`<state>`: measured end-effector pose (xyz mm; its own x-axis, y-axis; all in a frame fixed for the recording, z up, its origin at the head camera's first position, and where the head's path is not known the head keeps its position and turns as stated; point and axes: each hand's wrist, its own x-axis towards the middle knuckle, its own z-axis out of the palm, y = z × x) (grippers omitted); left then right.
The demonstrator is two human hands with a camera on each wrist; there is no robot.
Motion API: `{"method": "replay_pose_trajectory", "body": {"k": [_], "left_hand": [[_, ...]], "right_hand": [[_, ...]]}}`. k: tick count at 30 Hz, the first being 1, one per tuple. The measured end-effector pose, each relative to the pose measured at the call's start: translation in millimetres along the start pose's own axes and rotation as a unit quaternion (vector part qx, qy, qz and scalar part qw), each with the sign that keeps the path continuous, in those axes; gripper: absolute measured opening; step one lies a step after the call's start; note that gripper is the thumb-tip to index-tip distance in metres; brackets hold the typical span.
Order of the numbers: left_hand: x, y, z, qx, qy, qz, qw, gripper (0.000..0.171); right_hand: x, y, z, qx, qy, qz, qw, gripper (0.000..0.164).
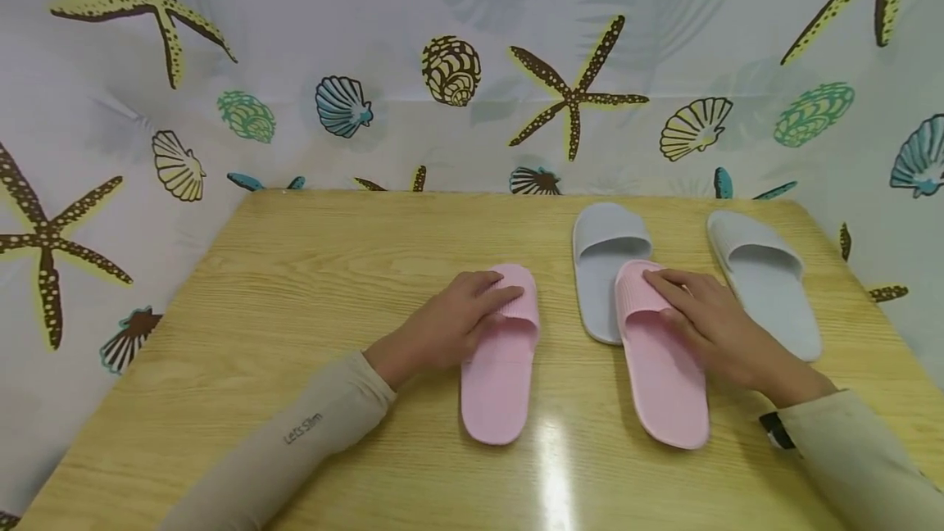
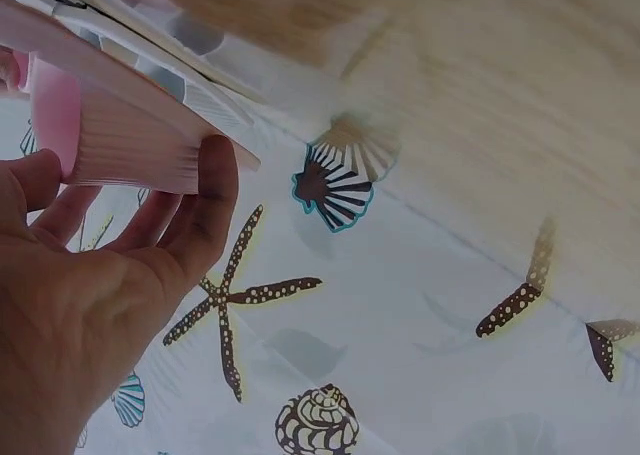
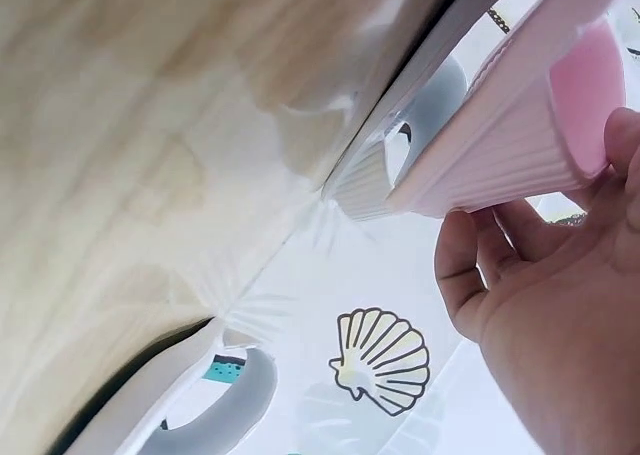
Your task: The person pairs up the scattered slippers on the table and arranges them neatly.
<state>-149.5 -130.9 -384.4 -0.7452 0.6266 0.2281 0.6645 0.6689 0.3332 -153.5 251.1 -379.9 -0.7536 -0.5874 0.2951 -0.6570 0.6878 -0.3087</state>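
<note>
My left hand (image 1: 457, 322) grips a pink slipper (image 1: 497, 404) by its ribbed strap, with fingers over the toe end. In the left wrist view the thumb lies at the strap's opening and the fingertips reach the front of this slipper (image 2: 135, 150). The matching pink slipper (image 1: 669, 396) is held the same way by my right hand (image 1: 715, 326). From the right wrist this slipper (image 3: 500, 160) appears raised off the tabletop. Its toe overlaps a grey slipper (image 1: 596, 301) in the head view. Both pink toes point away from me.
A second grey slipper (image 1: 778, 314) lies at the right, beyond my right hand, toe pointing to the back. The wooden table (image 1: 332, 260) meets a white curtain (image 1: 398, 15) printed with shells and starfish along its back and sides.
</note>
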Motion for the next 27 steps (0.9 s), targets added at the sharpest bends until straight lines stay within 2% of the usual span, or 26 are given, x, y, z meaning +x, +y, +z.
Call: {"method": "replay_pose_trajectory", "body": {"k": [5, 10, 18, 22, 27], "left_hand": [[-0.5, -2.8, 0.3, 0.011, 0.006, -0.004, 0.9999, 0.042], [-8.2, -11.7, -4.5, 0.037, 0.012, -0.009, 0.9992, 0.042], [-20.3, -21.5, -10.1, 0.03, 0.027, -0.028, 0.9988, 0.041], [-26.2, -21.7, -10.4, 0.033, 0.029, -0.024, 0.9987, 0.04], [-27.8, -20.8, -13.0, 0.031, 0.031, -0.019, 0.9989, 0.039]], "right_hand": [[7.3, -7.8, 5.3, 0.0, -0.011, -0.002, 1.0, 0.053], [18.2, -18.6, 13.4, 0.006, -0.022, -0.008, 1.0, 0.051], [35.3, -34.0, 26.0, 0.005, -0.034, -0.023, 0.999, 0.051], [45.0, -44.2, 32.4, 0.005, -0.033, -0.037, 0.999, 0.051], [56.2, -59.2, 37.4, 0.003, -0.04, -0.033, 0.999, 0.051]]}}
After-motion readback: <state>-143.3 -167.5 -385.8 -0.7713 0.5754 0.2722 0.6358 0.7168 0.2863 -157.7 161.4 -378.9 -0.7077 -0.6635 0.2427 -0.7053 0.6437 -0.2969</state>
